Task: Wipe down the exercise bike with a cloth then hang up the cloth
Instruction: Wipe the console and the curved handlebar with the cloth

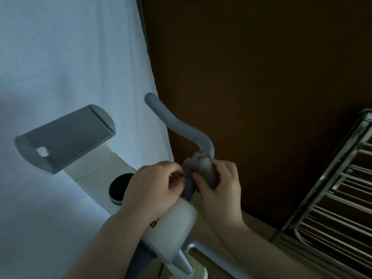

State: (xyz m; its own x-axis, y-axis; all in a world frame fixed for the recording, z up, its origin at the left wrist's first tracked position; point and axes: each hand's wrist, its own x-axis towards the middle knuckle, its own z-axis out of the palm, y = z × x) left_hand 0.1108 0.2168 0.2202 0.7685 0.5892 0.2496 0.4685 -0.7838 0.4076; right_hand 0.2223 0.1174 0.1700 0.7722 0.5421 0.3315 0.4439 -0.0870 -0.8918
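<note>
The left hand (155, 184) has its fingers curled and pinches an edge of the cloth (201, 170) beside the handlebar (181, 125). The right hand (219, 184) wraps narrowly around the cloth, pressing it against the bar's lower section, just above the white bike (173, 220) housing. The cloth sits bunched around the bar between both hands.

Procedure, as judged: keep the cloth wrapped fully around the tube, hold the loose edge taut with the left hand, and slide or twist the right hand along the bar towards its free end. Maintain even pressure through the bend. The rack (330, 200) at right appears suitable for hanging afterwards.
</note>
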